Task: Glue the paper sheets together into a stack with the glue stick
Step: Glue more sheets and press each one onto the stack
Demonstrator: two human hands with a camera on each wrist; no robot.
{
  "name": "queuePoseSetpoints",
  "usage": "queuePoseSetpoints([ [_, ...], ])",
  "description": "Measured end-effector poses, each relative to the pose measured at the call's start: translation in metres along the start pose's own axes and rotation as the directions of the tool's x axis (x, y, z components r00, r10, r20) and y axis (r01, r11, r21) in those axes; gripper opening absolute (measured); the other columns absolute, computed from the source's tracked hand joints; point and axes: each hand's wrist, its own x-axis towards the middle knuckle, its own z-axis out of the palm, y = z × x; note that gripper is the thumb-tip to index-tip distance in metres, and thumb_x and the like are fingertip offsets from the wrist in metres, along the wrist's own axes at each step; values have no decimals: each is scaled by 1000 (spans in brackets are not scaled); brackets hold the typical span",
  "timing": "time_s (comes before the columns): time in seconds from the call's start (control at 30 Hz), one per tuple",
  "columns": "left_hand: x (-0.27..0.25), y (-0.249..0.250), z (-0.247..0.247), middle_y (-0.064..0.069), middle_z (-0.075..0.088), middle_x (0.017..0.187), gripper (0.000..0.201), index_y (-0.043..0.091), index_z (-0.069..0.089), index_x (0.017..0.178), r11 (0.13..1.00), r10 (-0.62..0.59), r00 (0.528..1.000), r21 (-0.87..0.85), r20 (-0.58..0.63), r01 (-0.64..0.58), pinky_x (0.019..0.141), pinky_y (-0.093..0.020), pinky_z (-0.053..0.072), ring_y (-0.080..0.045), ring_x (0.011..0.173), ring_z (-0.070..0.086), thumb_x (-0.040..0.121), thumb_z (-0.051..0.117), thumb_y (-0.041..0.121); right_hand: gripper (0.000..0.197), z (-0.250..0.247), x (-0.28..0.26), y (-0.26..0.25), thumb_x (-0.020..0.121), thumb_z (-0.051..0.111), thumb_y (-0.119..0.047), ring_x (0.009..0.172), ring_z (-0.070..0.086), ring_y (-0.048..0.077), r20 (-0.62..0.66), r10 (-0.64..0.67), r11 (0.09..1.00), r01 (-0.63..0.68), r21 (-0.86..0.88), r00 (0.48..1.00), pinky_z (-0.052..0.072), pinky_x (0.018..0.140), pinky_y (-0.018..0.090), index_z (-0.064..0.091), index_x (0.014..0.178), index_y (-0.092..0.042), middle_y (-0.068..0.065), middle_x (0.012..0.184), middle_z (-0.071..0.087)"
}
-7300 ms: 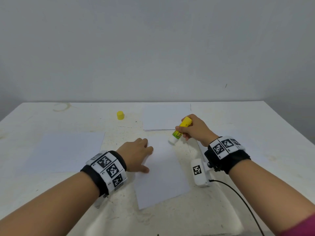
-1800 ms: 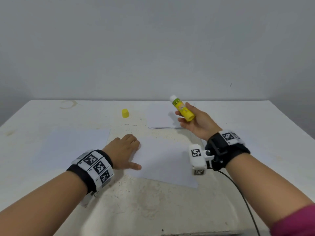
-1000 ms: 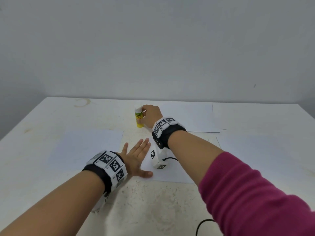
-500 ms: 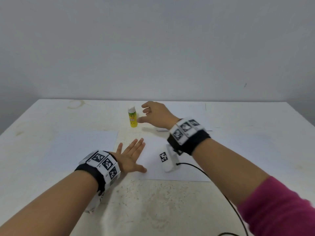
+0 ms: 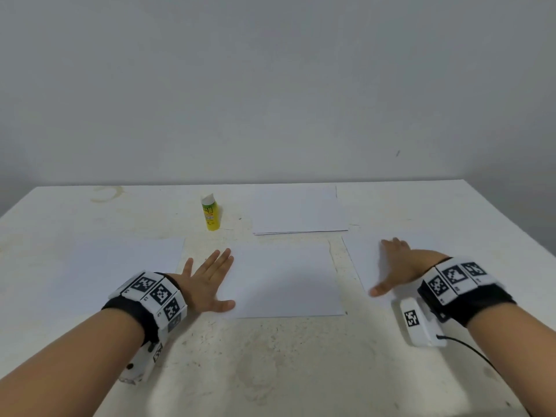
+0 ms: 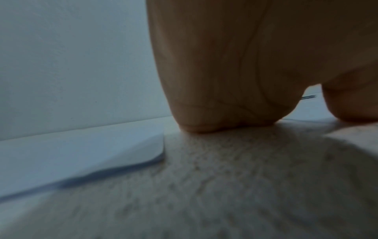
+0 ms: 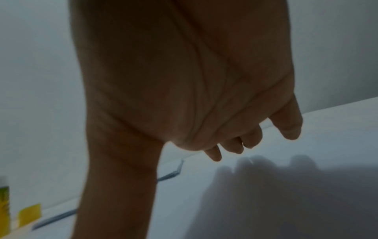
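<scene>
The yellow glue stick (image 5: 211,213) stands upright and uncapped at the back of the table, with no hand on it. In the right wrist view its yellow cap (image 7: 29,214) sits just beside the glue stick (image 7: 4,207). A white centre sheet (image 5: 285,278) lies in front of me. My left hand (image 5: 210,275) lies flat with fingers spread on that sheet's left edge; its palm (image 6: 225,80) rests on the table. My right hand (image 5: 394,266) is open and empty just over the right sheet (image 5: 358,257), fingers (image 7: 235,145) casting a shadow on it.
A thin stack of sheets (image 5: 298,212) lies at the back centre, and a single sheet (image 5: 120,266) on the left, seen close as the left sheet (image 6: 81,153). The rough white table (image 5: 270,371) ends at a grey wall. A cable trails from the right wrist.
My right hand stood the glue stick down at the back left, let go of it and swung right to the right sheet. The left hand has stayed flat on the centre sheet.
</scene>
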Motion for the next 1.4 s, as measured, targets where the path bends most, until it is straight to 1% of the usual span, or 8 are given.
queuePoseSetpoints([
  [0.07, 1, -1, 0, 3, -37, 151, 121, 14, -29, 146, 1000, 3, 1000, 6, 4, -3, 116, -52, -11, -14, 142, -28, 55, 13, 81, 169, 6, 1, 4, 23, 64, -88, 146, 6, 28, 17, -22, 1000, 22, 18, 1000, 20, 117, 45, -6, 150, -2, 15, 158, -2],
  [0.23, 2, -1, -3, 3, -37, 152, 117, 14, -28, 146, 1000, -8, 1000, 18, 24, 8, 116, -52, -9, -14, 143, -27, 64, 20, 81, 118, 19, 0, 8, 79, 68, -54, 148, 6, 24, -51, -41, 995, 45, 87, 998, 16, 117, 34, -11, 151, -4, 13, 160, -11],
  [0.37, 0, 0, -1, 2, -37, 152, 96, 14, -28, 146, 1000, -2, 1000, -5, 12, 2, 117, -51, -10, -15, 143, -27, 94, 36, 62, 93, 14, 2, 14, 89, 59, -49, 144, 23, 23, -117, -60, 987, 76, 139, 991, 22, 113, 32, 4, 154, -12, 8, 161, 7],
  [0.5, 1, 0, -3, 2, -36, 152, 96, 14, -27, 147, 1000, -5, 1000, -23, 10, 6, 117, -52, -9, -16, 143, -28, 94, 39, 60, 54, 5, 0, 22, 89, 63, -40, 108, 53, 22, -279, -45, 965, 113, 235, 959, 39, 85, 28, 48, 132, -10, 8, 130, 57],
  [0.73, -2, 2, -5, -2, -33, 154, 98, 9, -23, 148, 1000, 22, 1000, -14, -14, -22, 117, -47, -8, -20, 142, -29, 93, 42, 59, 38, -27, -42, -5, 90, 59, -33, 78, 50, 25, -589, 117, 965, 49, 258, 800, 38, 64, 30, 53, 118, -9, 12, 106, 63],
  [0.87, -4, 3, -6, -3, -32, 154, 97, 9, -22, 148, 1000, 20, 1000, -7, -16, -20, 118, -45, -8, -19, 142, -29, 94, 42, 58, 46, -24, -60, -72, 92, 56, -42, 91, 56, 26, -503, -79, 939, 233, 252, 861, 40, 68, 29, 51, 121, -7, 12, 114, 61],
  [1.03, -9, 6, -6, -2, -33, 154, 95, 8, -23, 148, 1000, 16, 1000, -14, -12, -16, 119, -46, -6, -18, 143, -26, 95, 40, 57, 32, -5, -45, -125, 93, 54, -28, 87, 53, 22, -357, -176, 956, 245, 159, 917, 40, 71, 27, 55, 117, -6, 9, 114, 61],
  [1.4, -9, 5, -6, -2, -33, 154, 95, 10, -24, 147, 999, 20, 1000, -28, -9, -21, 119, -46, -7, -18, 144, -25, 95, 40, 58, 44, 12, -25, -73, 88, 63, -37, 95, 49, 18, -183, -161, 961, 196, 194, 970, 36, 75, 25, 55, 123, -12, 6, 123, 59],
])
